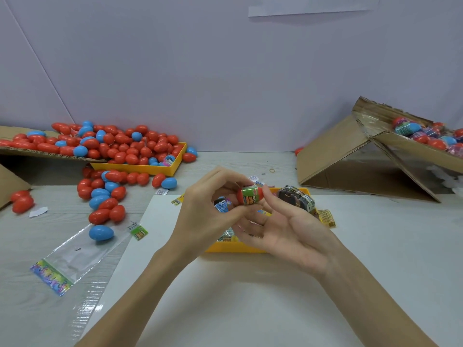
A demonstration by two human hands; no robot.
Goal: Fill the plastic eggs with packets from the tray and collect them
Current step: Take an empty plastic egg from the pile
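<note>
Red plastic, right in the middle: a red plastic egg [250, 195] with a green printed packet [251, 194] wrapped against its front sits above the near yellow plastic tray [235, 247]. The left hand [200, 211] curls its fingers round the egg's left end, thumb and fingertips pinching it. The right hand [288, 234] lies palm up below, its forefinger and thumb touching the egg's right end, the other fingers loosely spread. In the tray under the hands lie more small printed packets [300, 199], dark ones piled at the far right corner, and a yellow packet [327, 217] sits just outside on the white sheet [225, 296].

Over on the left, a heap of red and blue plastic eggs [120, 146] spills from a flattened cardboard flap [37, 151] across a second yellow tray [140, 168] and onto the grey table [25, 246]. A clear cellophane bag [75, 254] lies near a lone blue egg [101, 232]. Far right, a tilted brown cardboard box [350, 156] holds eggs with packets on them [426, 136].
</note>
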